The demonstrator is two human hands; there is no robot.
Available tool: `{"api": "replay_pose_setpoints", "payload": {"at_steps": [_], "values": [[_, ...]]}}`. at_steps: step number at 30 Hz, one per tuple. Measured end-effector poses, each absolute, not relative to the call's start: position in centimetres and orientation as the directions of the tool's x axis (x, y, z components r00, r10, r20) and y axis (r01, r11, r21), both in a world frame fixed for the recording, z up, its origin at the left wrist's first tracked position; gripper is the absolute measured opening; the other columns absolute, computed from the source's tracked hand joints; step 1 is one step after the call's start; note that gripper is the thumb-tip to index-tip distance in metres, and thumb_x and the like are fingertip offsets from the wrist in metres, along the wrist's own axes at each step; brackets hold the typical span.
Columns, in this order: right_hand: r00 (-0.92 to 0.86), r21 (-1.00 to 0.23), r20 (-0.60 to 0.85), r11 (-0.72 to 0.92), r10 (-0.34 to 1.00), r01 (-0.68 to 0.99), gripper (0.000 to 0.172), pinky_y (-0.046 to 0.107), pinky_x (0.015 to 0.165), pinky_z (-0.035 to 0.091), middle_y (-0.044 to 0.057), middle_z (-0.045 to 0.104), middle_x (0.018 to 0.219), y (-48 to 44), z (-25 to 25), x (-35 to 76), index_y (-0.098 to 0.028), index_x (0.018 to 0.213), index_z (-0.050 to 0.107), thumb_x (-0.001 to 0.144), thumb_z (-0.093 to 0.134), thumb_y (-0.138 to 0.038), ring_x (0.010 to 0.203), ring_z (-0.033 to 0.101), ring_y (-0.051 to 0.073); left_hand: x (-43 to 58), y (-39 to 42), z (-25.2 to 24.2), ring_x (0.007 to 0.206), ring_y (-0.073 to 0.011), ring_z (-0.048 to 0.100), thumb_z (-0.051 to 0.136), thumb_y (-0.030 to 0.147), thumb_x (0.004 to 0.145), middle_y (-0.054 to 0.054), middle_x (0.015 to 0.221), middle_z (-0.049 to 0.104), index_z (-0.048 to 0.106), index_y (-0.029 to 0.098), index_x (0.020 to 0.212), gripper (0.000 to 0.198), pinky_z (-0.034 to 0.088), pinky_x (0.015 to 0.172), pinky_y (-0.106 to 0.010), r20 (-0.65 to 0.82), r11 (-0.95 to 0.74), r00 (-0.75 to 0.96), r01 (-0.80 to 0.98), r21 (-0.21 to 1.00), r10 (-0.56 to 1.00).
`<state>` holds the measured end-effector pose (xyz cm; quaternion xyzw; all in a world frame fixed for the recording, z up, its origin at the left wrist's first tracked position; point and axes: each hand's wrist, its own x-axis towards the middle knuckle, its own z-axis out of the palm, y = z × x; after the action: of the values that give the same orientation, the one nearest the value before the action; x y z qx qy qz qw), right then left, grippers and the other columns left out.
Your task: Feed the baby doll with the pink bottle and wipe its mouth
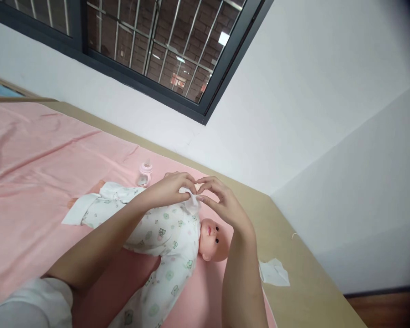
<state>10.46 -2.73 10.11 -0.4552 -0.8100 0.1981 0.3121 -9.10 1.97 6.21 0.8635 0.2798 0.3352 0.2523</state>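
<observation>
A baby doll (pixel 166 228) in a white suit with small green prints lies on its back, its head (pixel 214 240) toward the right. Above its chest, my left hand (pixel 177 187) is closed, pinching a thin white cloth or tissue (pixel 192 205). From the other side my right hand (pixel 223 202) bends its fingers in, thumb and fingertips meeting at the same white piece. Whether that piece is loose or part of the doll's sleeve I cannot tell. The doll's far arm is mostly hidden behind my hands. Its near sleeve (pixel 169 278) stretches toward me.
A pink-topped baby bottle (pixel 145 173) stands beyond the doll's legs on the pink sheet (pixel 37 168). A crumpled white tissue (pixel 275 272) lies on the wooden surface (pixel 304 278) at the right. White walls and a dark-framed barred window (pixel 146 45) rise behind.
</observation>
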Motion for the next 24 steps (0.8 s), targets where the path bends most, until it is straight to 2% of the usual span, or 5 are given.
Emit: {"api": "replay_pose_setpoints", "payload": {"at_steps": [6, 9, 12, 19, 24], "values": [[-0.405, -0.619, 0.254, 0.469, 0.878, 0.630, 0.017, 0.038, 0.098, 0.043, 0.005, 0.065, 0.102, 0.3, 11.0, 9.4, -0.021, 0.083, 0.063, 0.080, 0.063, -0.037, 0.106, 0.058, 0.020, -11.0, 4.1, 6.1, 0.113, -0.0213, 0.055, 0.050, 0.022, 0.081, 0.000, 0.116, 0.065, 0.068, 0.025, 0.102, 0.028, 0.039, 0.102, -0.037, 0.482, -0.671, 0.508, 0.301, 0.677, 0.714], [-0.334, -0.668, 0.207, 0.382, 0.920, 0.638, 0.022, 0.033, 0.081, 0.048, 0.004, 0.065, 0.085, 2.9, 10.9, 9.6, -0.018, 0.081, 0.061, 0.076, 0.065, -0.039, 0.084, 0.062, 0.017, -12.6, 4.8, 6.3, 0.115, -0.0231, 0.054, 0.052, 0.028, 0.081, 0.000, 0.119, 0.064, 0.066, 0.025, 0.109, 0.031, 0.038, 0.103, -0.037, 0.467, -0.607, 0.406, 0.360, 0.708, 0.786], [-0.244, -0.668, 0.168, 0.292, 0.955, 0.684, 0.025, 0.027, 0.066, 0.045, 0.002, 0.062, 0.075, 5.9, 10.1, 10.7, -0.017, 0.081, 0.060, 0.072, 0.067, -0.039, 0.070, 0.058, 0.014, -14.4, 5.3, 6.5, 0.118, -0.0242, 0.052, 0.051, 0.033, 0.083, 0.001, 0.124, 0.062, 0.064, 0.026, 0.111, 0.032, 0.038, 0.103, -0.038, 0.428, -0.532, 0.327, 0.381, 0.756, 0.843], [0.007, -0.563, 0.181, 0.097, 0.984, 0.821, 0.033, 0.024, 0.058, 0.042, 0.000, 0.059, 0.076, 11.6, 7.2, 14.4, -0.021, 0.106, 0.056, 0.074, 0.052, -0.024, 0.067, 0.054, 0.013, -17.5, 7.0, 5.8, 0.115, -0.0237, 0.054, 0.053, 0.041, 0.083, -0.001, 0.123, 0.062, 0.065, 0.025, 0.109, 0.033, 0.041, 0.099, -0.034, 0.399, -0.454, 0.218, 0.372, 0.810, 0.891], [0.106, -0.544, 0.160, -0.002, 0.981, 0.839, 0.033, 0.023, 0.055, 0.040, -0.001, 0.059, 0.074, 14.0, 5.6, 14.8, -0.023, 0.099, 0.058, 0.068, 0.051, -0.014, 0.059, 0.051, 0.011, -18.2, 7.7, 5.6, 0.112, -0.0231, 0.055, 0.053, 0.042, 0.083, -0.002, 0.120, 0.063, 0.065, 0.023, 0.108, 0.034, 0.043, 0.096, -0.034, 0.399, -0.442, 0.190, 0.340, 0.830, 0.897]]}}
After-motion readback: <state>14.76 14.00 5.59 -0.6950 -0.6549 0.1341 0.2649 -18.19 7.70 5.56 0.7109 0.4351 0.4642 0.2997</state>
